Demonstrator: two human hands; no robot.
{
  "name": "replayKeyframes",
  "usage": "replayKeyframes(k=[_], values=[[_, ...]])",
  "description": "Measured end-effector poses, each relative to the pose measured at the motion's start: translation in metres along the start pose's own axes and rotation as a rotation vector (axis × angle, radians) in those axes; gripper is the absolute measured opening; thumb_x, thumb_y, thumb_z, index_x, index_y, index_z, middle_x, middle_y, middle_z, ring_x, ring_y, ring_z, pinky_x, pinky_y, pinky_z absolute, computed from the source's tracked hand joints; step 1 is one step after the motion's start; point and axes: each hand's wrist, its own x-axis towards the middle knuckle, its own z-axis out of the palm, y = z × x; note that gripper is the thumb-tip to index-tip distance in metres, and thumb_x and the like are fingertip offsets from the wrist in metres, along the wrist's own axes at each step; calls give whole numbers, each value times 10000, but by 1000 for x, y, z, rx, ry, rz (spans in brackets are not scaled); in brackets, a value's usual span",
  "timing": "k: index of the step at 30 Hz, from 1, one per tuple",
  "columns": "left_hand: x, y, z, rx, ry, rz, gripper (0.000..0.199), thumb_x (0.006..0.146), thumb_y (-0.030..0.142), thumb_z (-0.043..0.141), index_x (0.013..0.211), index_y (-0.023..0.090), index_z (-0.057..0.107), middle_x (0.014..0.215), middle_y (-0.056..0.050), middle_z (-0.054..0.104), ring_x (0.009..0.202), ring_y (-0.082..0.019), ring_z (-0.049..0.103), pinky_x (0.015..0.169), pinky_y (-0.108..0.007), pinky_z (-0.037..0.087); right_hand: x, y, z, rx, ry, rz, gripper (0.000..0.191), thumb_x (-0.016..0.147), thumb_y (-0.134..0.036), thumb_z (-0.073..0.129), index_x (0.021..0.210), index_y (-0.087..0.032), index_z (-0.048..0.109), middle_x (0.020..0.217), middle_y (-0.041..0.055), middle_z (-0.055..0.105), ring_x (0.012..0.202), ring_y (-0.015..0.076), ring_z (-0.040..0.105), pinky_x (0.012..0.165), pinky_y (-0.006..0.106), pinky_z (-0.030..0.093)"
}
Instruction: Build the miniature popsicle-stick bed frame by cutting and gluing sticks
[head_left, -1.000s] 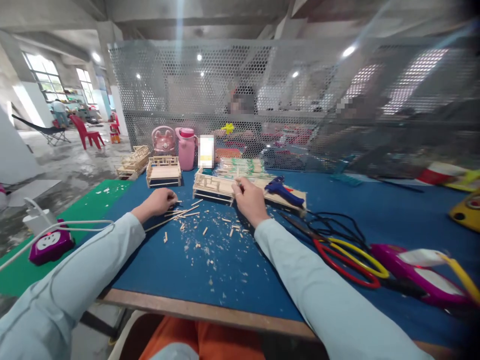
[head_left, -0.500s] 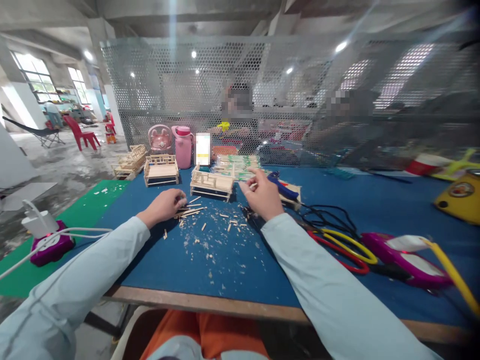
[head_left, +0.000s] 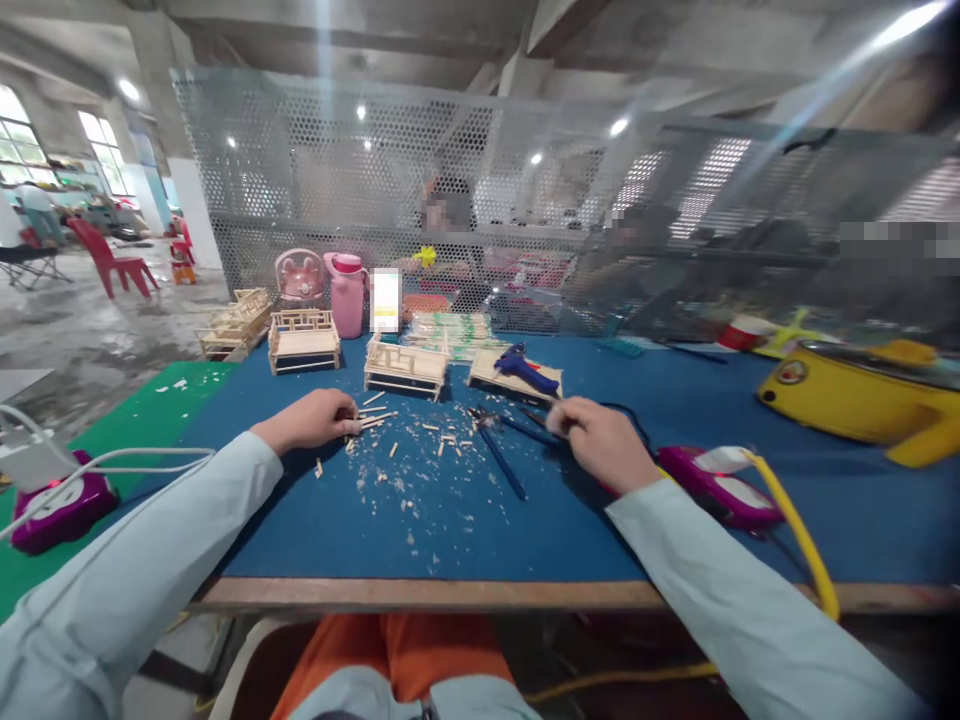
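My left hand [head_left: 322, 418] rests at the left end of a small pile of thin wooden sticks [head_left: 375, 418], its fingers curled together; whether a stick is between them is too small to tell. My right hand [head_left: 600, 440] is closed, right of the pliers [head_left: 499, 460], and what its fingertips pinch cannot be made out. Behind it a blue glue gun [head_left: 529, 372] lies on a flat wooden piece [head_left: 484, 368]. A small wooden bed-like model [head_left: 406, 368] stands at the middle, with another model [head_left: 304, 342] to its left.
Stick scraps litter the blue table [head_left: 465, 545]. A pink jug [head_left: 347, 300] and bundled sticks [head_left: 450, 330] stand at the back before a mesh screen. On the right are a purple power strip [head_left: 720, 490] with a yellow cable and a yellow pan [head_left: 832, 395]. People are behind the mesh.
My right hand has moved right and nearer, away from the middle model, uncovering the pliers and glue gun. The view has turned right. My left hand stays by the sticks.
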Motion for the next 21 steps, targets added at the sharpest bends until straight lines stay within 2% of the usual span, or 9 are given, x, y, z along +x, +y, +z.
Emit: replayKeyframes(k=[2, 6, 8, 11, 13, 15, 17, 19, 21], values=[[0, 0, 0, -9, 17, 2, 305, 763, 426, 480, 823, 161, 619, 778, -50, 625, 683, -150, 528, 595, -227, 344, -4, -8, 1, -47, -124, 33, 165, 653, -188, 362, 529, -210, 468, 608, 28, 588, 615, 158, 540, 627, 262, 387], [0, 3, -1, -3, 87, 5, 295, 785, 384, 448, 854, 157, 623, 802, -62, 625, 691, -153, 532, 619, -236, 364, -10, -34, 17, -215, -348, 149, 219, 697, -421, 500, 622, -216, 491, 559, 13, 563, 517, 158, 498, 488, 251, 302], [0, 5, 0, -3, 140, -1, 293, 793, 371, 442, 890, 155, 615, 812, -64, 622, 682, -151, 528, 623, -242, 372, -11, -43, 26, -241, -415, 142, 237, 692, -415, 537, 591, -210, 473, 554, 18, 553, 517, 155, 493, 481, 246, 273], [-1, 9, 2, -39, 244, -12, 284, 795, 352, 455, 938, 155, 599, 812, -58, 614, 665, -142, 515, 636, -251, 386, -13, -48, 28, -194, -391, 162, 163, 738, -285, 496, 600, -201, 469, 606, 39, 568, 574, 164, 513, 516, 254, 284], [-1, 14, 5, -90, 322, -13, 280, 801, 340, 455, 956, 152, 592, 801, -52, 607, 664, -136, 509, 656, -259, 396, -15, -50, 19, -118, -262, 208, 126, 763, -245, 449, 649, -200, 477, 628, 45, 564, 599, 171, 514, 540, 264, 300], [1, 22, 7, -192, 388, -20, 286, 803, 352, 457, 957, 150, 589, 794, -44, 602, 669, -132, 505, 673, -265, 404, -19, -54, 6, 59, -91, 242, 120, 786, -271, 423, 704, -205, 480, 625, 29, 541, 591, 162, 499, 546, 265, 316], [7, 33, 7, -392, 431, -58, 311, 803, 394, 457, 937, 147, 588, 812, -42, 606, 694, -132, 512, 685, -266, 414, -22, -61, -6, 370, 3, 282, 180, 804, -362, 416, 705, -216, 455, 566, -11, 477, 510, 129, 443, 495, 248, 313], [16, 48, 5, -720, 419, -132, 374, 813, 457, 423, 930, 138, 577, 858, -55, 613, 742, -136, 533, 684, -261, 429, -24, -70, -11, 751, -38, 356, 260, 795, -457, 426, 689, -221, 416, 501, -52, 383, 412, 91, 338, 410, 220, 264], [24, 64, 3, -1149, 276, -177, 469, 824, 523, 358, 993, 129, 549, 938, -87, 612, 771, -138, 561, 668, -255, 446, -24, -81, -9, 1068, -166, 446, 305, 761, -501, 477, 687, -218, 393, 464, -82, 309, 363, 59, 236, 357, 190, 191]])
